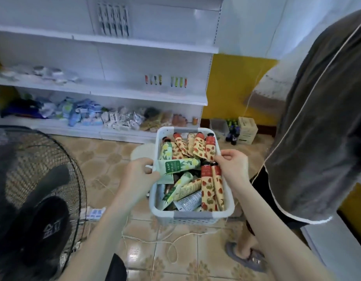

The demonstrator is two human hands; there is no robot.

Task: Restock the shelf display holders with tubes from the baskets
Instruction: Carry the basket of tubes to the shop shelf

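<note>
Fingers of the left hand [139,173] pinch the flat end of a green tube [181,165] lying crosswise atop the heaped strawberry tubes [210,187], while fingers of the right hand [232,165] curl over the right rim of the white basket [192,215] holding them all.

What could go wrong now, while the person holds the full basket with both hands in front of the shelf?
1. The green tube lies loose across the top of the heaped basket, beside the left hand; a tilt may spill it.
2. A white cord loops on the floor below the basket; a foot might catch it.
3. The fan on the left and a second person on the right leave little room to move.
</note>
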